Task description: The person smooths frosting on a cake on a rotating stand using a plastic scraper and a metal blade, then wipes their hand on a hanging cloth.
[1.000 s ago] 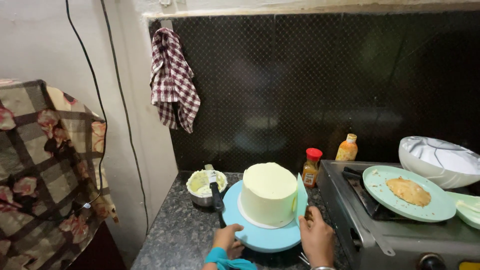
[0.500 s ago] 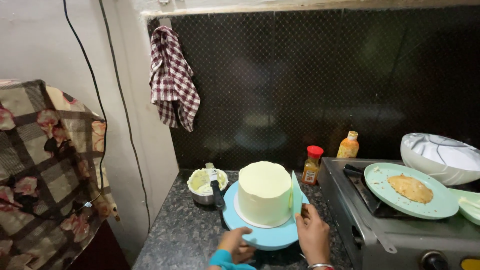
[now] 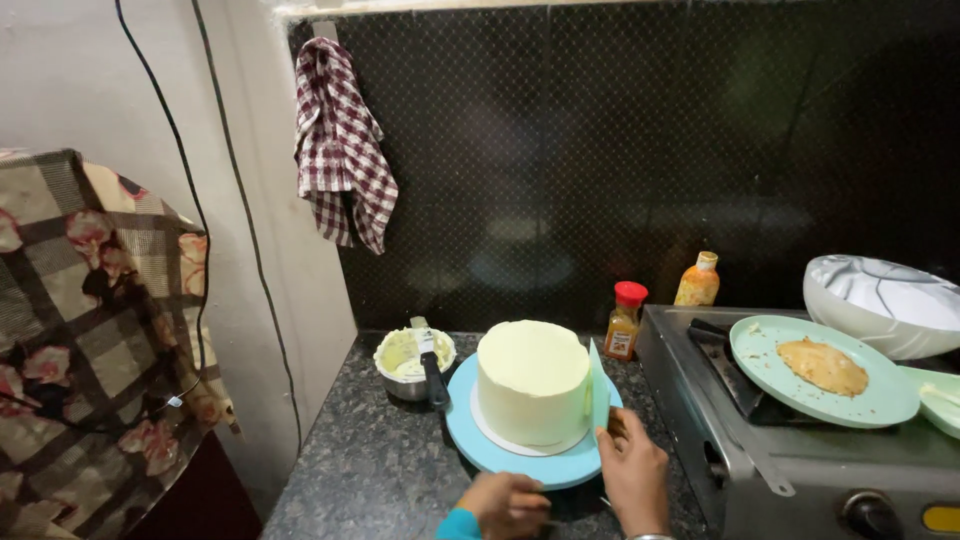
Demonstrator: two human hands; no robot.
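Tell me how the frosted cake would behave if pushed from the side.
The cake looks soft-coated: its pale frosting would probably smear or dent at a touch. It stands tall on a thin white board on the blue turntable, so a push might slide it or turn the turntable. The right hand holds a scraper against its side.

Pale cream cake [image 3: 532,380] on sky-blue turntable [image 3: 500,455]; mint-green scraper [image 3: 598,388] at cake's 3 o'clock. Maroon-white checked towel [image 3: 340,140] at 11 o'clock. Speckled dark-grey counter [image 3: 370,470]. Red-capped jar [image 3: 624,320].
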